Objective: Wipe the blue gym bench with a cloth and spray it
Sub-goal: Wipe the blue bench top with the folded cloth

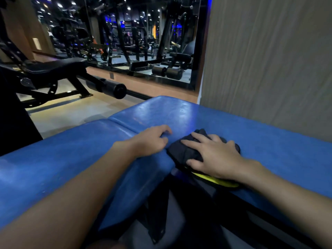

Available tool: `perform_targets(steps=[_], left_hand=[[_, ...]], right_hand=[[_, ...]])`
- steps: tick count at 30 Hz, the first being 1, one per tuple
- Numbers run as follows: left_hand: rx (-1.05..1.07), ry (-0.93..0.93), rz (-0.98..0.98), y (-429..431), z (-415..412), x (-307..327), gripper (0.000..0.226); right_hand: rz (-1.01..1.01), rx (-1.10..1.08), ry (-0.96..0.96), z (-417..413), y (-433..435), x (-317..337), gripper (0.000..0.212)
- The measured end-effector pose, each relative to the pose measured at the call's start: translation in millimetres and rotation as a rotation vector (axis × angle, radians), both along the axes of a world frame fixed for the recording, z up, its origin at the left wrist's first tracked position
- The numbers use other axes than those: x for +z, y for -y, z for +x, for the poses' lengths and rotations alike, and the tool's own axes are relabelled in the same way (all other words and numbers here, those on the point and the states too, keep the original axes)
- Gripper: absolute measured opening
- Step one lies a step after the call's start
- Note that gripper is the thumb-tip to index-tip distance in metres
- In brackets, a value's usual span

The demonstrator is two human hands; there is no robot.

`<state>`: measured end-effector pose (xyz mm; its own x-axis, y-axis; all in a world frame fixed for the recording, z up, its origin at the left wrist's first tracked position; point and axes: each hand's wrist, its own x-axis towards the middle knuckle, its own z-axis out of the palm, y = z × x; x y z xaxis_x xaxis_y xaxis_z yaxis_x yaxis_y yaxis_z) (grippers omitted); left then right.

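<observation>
The blue gym bench (179, 112) fills the lower half of the view, two padded sections meeting at a gap in front of me. A dark cloth (181, 151) with a yellow edge lies on the right pad beside that gap. My right hand (213, 155) presses flat on the cloth with fingers spread. To its left, my left hand (152, 139) rests on the near edge of the left pad, fingertips bent over the seam. No spray bottle is in view.
A grey wall panel (269, 60) rises right behind the bench on the right. A black adjustable bench (53, 71) with a roller pad stands on the floor at the left. A wall mirror (140, 36) reflects gym machines. The bench's black frame (161, 212) shows below the gap.
</observation>
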<state>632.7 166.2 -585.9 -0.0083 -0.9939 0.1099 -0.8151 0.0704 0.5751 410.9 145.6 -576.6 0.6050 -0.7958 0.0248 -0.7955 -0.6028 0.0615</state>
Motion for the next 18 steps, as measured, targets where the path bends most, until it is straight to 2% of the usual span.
perform_targets(steps=[5,11,16,18], left_hand=[[-0.144,0.361,0.068,9.6,-3.2,4.7,0.057],[-0.113,0.334,0.052,11.8,-5.0,5.5,0.049],[-0.17,0.267,0.008,1.6,-22.8,6.3,0.042],[-0.21,0.294,0.002,0.2,-27.1,3.5,0.048]], right_hand=[[-0.142,-0.079,0.0,-15.1,-24.0,-12.5,0.073],[-0.268,-0.068,0.01,5.1,-21.1,-19.7,0.072],[-0.27,-0.037,0.052,-15.6,-32.1,-22.8,0.075],[-0.32,-0.032,0.05,-35.1,-40.7,-28.9,0.08]])
